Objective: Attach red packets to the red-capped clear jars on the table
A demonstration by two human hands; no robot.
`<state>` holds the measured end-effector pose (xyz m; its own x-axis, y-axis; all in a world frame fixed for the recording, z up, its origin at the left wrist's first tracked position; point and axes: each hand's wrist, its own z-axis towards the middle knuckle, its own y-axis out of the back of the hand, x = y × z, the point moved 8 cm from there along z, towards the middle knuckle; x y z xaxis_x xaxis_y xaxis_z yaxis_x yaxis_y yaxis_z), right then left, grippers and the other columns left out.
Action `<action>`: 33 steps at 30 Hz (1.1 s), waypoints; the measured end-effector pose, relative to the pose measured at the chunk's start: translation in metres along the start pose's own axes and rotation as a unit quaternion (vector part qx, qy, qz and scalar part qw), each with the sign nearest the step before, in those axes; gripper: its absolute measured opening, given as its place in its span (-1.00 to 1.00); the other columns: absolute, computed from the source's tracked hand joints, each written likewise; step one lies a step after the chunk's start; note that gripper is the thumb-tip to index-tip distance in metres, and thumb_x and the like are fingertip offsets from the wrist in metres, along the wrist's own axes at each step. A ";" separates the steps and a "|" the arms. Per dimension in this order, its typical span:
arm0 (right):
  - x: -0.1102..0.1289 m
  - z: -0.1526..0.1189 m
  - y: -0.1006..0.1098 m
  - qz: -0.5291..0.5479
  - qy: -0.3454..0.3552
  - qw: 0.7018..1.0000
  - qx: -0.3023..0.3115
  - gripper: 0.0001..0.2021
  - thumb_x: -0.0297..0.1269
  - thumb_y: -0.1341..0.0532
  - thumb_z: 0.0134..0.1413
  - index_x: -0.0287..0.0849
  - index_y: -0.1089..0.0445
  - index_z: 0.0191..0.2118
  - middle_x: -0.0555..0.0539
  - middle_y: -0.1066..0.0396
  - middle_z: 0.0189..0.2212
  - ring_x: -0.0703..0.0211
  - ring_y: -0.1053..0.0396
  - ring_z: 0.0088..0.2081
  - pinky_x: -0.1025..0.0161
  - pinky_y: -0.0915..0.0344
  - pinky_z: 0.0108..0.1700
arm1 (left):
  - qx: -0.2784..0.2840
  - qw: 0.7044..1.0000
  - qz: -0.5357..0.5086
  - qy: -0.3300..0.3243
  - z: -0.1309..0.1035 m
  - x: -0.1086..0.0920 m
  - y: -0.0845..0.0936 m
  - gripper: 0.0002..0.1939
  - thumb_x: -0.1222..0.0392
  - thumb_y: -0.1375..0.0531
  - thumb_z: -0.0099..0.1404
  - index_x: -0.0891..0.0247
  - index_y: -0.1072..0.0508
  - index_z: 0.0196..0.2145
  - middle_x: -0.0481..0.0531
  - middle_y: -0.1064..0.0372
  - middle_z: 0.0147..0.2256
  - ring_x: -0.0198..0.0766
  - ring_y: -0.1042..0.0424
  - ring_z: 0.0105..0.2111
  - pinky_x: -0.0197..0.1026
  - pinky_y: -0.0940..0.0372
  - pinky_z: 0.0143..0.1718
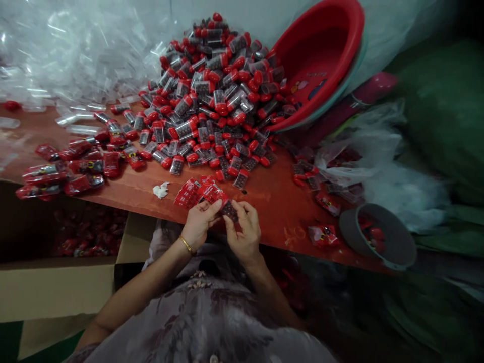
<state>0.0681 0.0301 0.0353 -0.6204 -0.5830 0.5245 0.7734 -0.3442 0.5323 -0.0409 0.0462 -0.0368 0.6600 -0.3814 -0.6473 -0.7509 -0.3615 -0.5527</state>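
My left hand (199, 222), with a gold bracelet at the wrist, pinches several flat red printed wrappers (212, 190) that fan out over the table edge. Close against it, my right hand (244, 229) grips a small clear container (230, 210) with dark contents between thumb and fingers. The container touches the lower end of the wrappers; whether it is partly inside one I cannot tell. Beyond both hands rises a big pile of similar clear containers (219, 101) with red caps. Finished-looking red wrapped packs (88, 164) lie to the left.
Clear plastic sleeves (75, 50) heap at the back left. A red basin (340, 65) leans at the back right. A grey bowl (353, 229) holds red pieces, beside plastic bags (401, 186). White scrap (161, 190) lies near the edge. A cardboard box (56, 285) sits below left.
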 end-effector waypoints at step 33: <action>-0.027 0.006 -0.070 0.202 -0.254 0.931 0.165 -0.76 -0.07 -0.19 0.05 -0.16 -0.40 -0.37 -0.04 -0.46 -0.48 0.18 -0.41 -0.45 0.21 -0.40 -0.33 | -0.028 0.999 -0.025 0.034 -0.010 -0.027 0.059 -0.80 0.15 -0.34 0.05 0.34 -0.50 -0.41 0.04 -0.51 -0.45 -0.28 -0.48 -0.45 -0.27 -0.36 -0.38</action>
<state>0.0295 0.0741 -0.0125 -0.3332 -0.1639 0.9285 0.9271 0.1225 0.3543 -0.1029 0.0266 -0.0461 0.6982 -0.4173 -0.5818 -0.7157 -0.4282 -0.5518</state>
